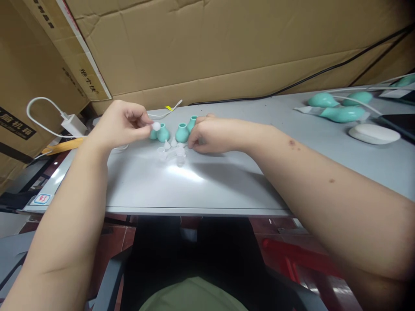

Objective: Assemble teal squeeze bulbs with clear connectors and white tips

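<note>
My left hand (pixel 125 123) pinches a small whitish translucent round cap (pixel 156 126) between thumb and fingertips, just in front of a teal rubber bulb (pixel 164 134) with an open neck. My right hand (pixel 209 134) is low over the table, its fingers curled together beside another teal bulb (pixel 182 134); whatever is in its fingertips is hidden. One more bulb (pixel 193 122) stands partly behind that hand. Between my hands lie small white cone-shaped tips (pixel 167 145) and several clear plastic pieces (pixel 180 155).
Cardboard (pixel 207 52) walls the back of the grey table (pixel 145 185). At the right lie several teal bulbs (pixel 343 114) with wrapping, a white oval case (pixel 374 134) and a dark device (pixel 400 125). A white charger (pixel 74 125) with cable is at the left; a black cable (pixel 292 84) runs along the back.
</note>
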The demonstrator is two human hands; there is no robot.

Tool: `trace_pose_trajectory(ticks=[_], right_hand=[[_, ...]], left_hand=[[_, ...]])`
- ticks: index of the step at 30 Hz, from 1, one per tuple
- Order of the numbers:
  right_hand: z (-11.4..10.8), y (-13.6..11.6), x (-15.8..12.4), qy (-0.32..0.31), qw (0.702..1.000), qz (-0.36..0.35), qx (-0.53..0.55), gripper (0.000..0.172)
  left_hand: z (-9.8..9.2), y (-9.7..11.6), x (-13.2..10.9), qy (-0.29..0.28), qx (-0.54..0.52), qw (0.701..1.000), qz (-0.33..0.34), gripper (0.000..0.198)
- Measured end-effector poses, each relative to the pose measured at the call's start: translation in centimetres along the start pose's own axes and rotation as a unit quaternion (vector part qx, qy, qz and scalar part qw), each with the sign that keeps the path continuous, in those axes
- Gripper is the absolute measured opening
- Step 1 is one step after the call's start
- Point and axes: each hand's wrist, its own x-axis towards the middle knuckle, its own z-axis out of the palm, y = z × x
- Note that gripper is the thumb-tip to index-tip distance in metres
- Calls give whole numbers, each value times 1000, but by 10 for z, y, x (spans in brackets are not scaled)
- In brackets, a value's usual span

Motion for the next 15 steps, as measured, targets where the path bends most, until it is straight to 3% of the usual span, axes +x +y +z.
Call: trace_pose_trajectory(ticks=[3,6,10,13,15], right_hand=[[-2,-5,1,-36,998,50,-33,28],[-5,-8,0,-16,998,33,-41,27],[-12,-9,-5,89,995,17,49,14],[-15,-16,-7,191,969,38,152,14],[-14,-22,-7,227,949,43,215,16]], left_hand=[[19,0,2,19,-23,1000,1,27],[32,-3,4,23,-50,998,5,32],[39,-11,7,24,-79,997,2,38],[43,-12,7,28,-100,995,5,39],[45,-10,7,33,-117,993,11,31]])
